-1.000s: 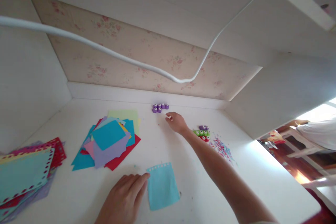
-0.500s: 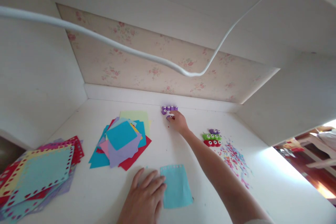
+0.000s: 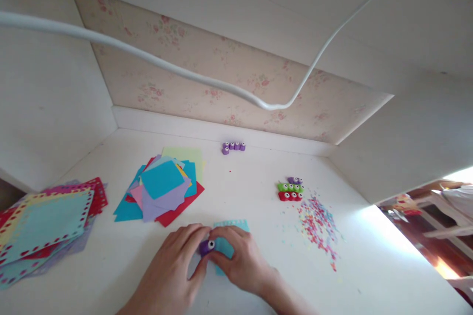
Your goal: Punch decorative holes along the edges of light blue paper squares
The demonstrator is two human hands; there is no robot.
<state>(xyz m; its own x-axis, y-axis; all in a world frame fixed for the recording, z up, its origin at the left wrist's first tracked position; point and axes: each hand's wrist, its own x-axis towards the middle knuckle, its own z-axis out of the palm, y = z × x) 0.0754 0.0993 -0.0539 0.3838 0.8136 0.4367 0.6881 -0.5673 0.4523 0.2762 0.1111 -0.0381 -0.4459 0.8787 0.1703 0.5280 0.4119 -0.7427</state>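
A small purple craft paper punch (image 3: 204, 249) with a white-ringed button is pinched between both hands, low in the middle of the head view. My left hand (image 3: 166, 268) grips it from the left with thumb and fingers. From the right, the fingertips and thumb of my right hand (image 3: 247, 260) close on it too. The punch sits at the left edge of a light blue paper sheet (image 3: 233, 223) lying on the table. Small holes run along the sheet's far edge; my right hand covers much of the rest.
Several purple punches (image 3: 236, 146) stand near the back wall. Red, green and purple punches (image 3: 290, 188) form rows at right, beside scattered paper confetti (image 3: 318, 221). Plain coloured paper (image 3: 162, 182) is piled at left; punched sheets (image 3: 51, 226) lie farther left. A white cable (image 3: 207, 78) hangs across the view.
My right hand has come back from the rear row with a purple punch to the blue sheet. My left hand, flat beside the sheet before, now grips the punch as well.
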